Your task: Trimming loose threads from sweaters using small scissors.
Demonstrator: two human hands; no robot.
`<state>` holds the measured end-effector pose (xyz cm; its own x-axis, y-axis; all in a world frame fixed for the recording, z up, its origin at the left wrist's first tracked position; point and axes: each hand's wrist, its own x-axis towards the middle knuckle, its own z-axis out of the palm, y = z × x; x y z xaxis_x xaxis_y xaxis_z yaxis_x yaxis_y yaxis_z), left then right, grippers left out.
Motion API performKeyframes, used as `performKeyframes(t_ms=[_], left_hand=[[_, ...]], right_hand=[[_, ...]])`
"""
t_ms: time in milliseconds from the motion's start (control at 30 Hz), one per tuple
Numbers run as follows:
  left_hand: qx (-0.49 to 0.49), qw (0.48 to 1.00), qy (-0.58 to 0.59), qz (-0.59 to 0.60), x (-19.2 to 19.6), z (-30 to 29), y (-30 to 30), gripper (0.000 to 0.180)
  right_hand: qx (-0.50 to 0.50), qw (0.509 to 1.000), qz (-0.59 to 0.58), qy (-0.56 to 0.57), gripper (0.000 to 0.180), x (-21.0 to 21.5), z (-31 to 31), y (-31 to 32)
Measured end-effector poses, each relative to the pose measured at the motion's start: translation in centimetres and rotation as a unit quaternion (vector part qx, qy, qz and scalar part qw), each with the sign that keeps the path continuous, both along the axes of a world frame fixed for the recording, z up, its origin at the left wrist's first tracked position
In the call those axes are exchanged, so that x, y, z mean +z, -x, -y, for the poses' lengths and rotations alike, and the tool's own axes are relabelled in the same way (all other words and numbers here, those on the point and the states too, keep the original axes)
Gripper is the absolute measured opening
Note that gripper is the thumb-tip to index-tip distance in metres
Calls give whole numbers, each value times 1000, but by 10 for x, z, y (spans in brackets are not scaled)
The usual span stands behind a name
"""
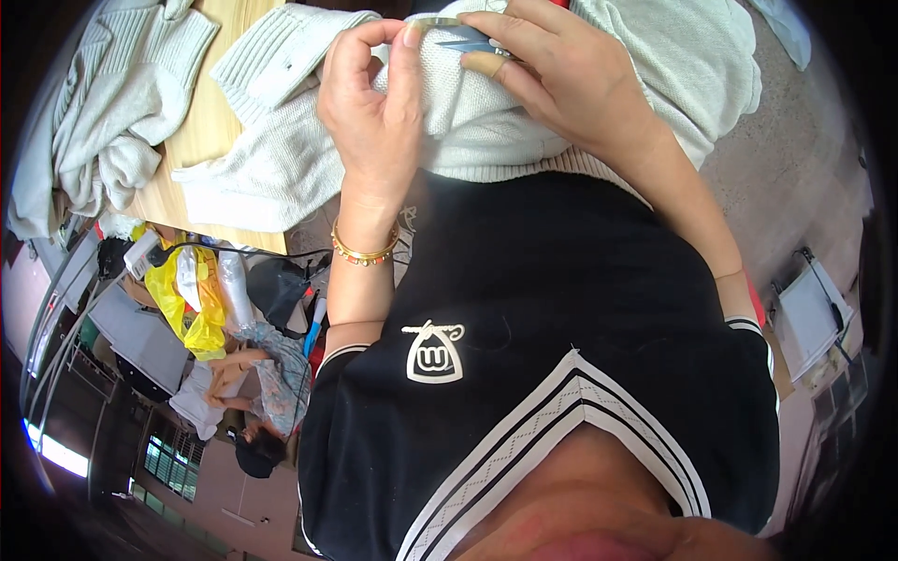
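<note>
pinching a narrow strip (438, 21) in my left hand (369, 103), gripping snips (470, 45) in my right hand (580, 84); blades sit near the cream knit (458, 103), so a slip could nick yarn.

Bright on the knit (468, 122) — dim at lower left, blown out at a light strip (56, 451) — bent, blackened toward the rim.
</note>
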<state>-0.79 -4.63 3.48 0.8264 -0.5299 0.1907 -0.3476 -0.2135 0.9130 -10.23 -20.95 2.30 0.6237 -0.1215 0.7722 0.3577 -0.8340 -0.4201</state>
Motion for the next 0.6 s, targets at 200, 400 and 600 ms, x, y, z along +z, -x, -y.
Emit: performKeyframes(t_ms=[200,400,600], left_hand=[[-5,1000,8,12,-1,7,2,12],[-40,991,-45,118,3,8,2,13],[-51,969,-50,236,5,12,7,8]], right_hand=[[4,999,-46,-18,26,17,4,7],[-19,996,-89,2,23,32,7,10],[-19,994,-108,11,20,50,6,12]])
